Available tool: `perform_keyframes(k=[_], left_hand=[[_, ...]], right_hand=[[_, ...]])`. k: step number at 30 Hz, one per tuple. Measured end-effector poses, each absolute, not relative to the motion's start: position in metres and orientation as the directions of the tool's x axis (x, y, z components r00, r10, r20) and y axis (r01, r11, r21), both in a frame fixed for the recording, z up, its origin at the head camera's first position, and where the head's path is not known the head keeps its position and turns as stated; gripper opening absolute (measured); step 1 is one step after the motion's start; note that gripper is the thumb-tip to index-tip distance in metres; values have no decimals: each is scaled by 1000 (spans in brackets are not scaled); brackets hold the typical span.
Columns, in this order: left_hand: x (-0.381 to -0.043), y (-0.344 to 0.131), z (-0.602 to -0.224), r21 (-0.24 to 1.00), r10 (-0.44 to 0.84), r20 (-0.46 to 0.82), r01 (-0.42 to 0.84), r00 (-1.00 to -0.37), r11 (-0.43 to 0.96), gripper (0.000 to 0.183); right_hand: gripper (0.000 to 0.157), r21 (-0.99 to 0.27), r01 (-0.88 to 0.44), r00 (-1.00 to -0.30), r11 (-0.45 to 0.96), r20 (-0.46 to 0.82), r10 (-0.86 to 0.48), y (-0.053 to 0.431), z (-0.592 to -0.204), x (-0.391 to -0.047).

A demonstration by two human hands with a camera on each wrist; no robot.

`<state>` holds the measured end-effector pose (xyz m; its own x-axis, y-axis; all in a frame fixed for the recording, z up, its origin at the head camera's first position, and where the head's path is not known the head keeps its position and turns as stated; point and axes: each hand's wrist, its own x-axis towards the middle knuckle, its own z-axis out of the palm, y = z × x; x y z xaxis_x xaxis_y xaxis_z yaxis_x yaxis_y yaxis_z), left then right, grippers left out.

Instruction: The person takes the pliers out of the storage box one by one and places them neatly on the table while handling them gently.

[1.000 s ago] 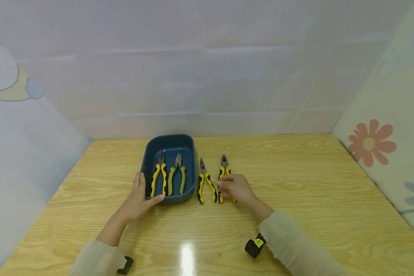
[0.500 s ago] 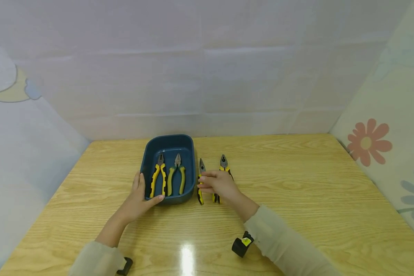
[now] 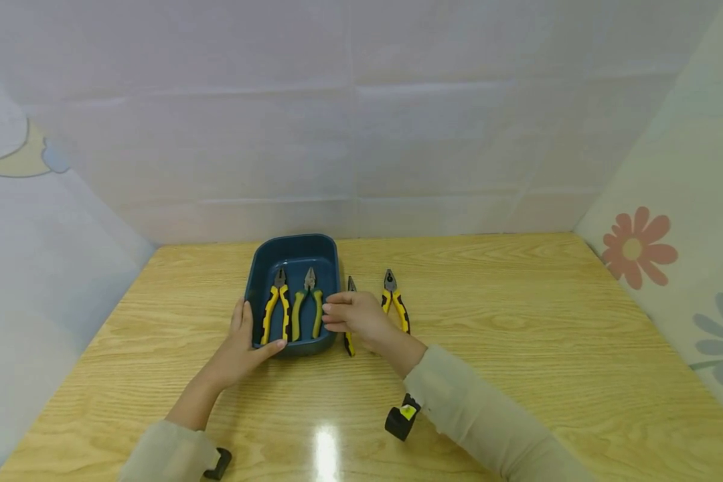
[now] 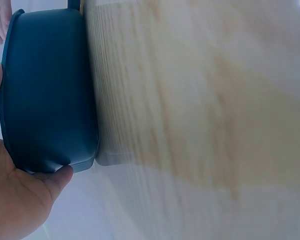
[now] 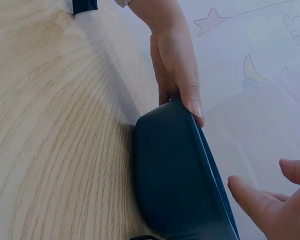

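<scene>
My left hand (image 3: 235, 355) grips the near left corner of a dark blue plastic bin (image 3: 295, 248), thumb at the front rim and fingers along the side. Inside lie yellow-and-black pliers (image 3: 280, 278) and green-handled pliers (image 3: 310, 280), side by side with noses pointing away. Over the bin's right rim hovers my right hand (image 3: 358, 318), fingers loosely bent, holding nothing; in the right wrist view its fingertips are apart from the bin. Beneath it, long-nose pliers (image 3: 349, 345) on the table are mostly hidden. More yellow-and-black pliers (image 3: 389, 286) lie to the right, handles partly covered by the hand.
The wooden table (image 3: 518, 321) reaches back to a pale draped wall (image 3: 428, 154). Patterned side walls stand left and right, one with a red flower (image 3: 632, 249). Black wrist straps show below each sleeve, the right one (image 3: 402, 416) over the table.
My right hand has moved left, from above the rightmost pliers, past the long-nose pliers, to the bin's right rim. The left hand and bin have stayed put.
</scene>
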<state>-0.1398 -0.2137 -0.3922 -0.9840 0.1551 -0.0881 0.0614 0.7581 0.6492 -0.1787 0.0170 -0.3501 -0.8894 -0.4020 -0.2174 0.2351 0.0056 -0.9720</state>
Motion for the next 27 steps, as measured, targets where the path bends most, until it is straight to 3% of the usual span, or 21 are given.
perform_keyframes(k=[12, 27], left_hand=[[-141, -212, -391, 650, 152, -96, 54, -984, 758, 103], [-142, -211, -393, 650, 148, -98, 50, -984, 758, 104]], right_hand=[[42, -943, 256, -889, 213, -317, -332, -6, -347, -187], [47, -896, 329, -881, 299, -405, -244, -22, -350, -199]])
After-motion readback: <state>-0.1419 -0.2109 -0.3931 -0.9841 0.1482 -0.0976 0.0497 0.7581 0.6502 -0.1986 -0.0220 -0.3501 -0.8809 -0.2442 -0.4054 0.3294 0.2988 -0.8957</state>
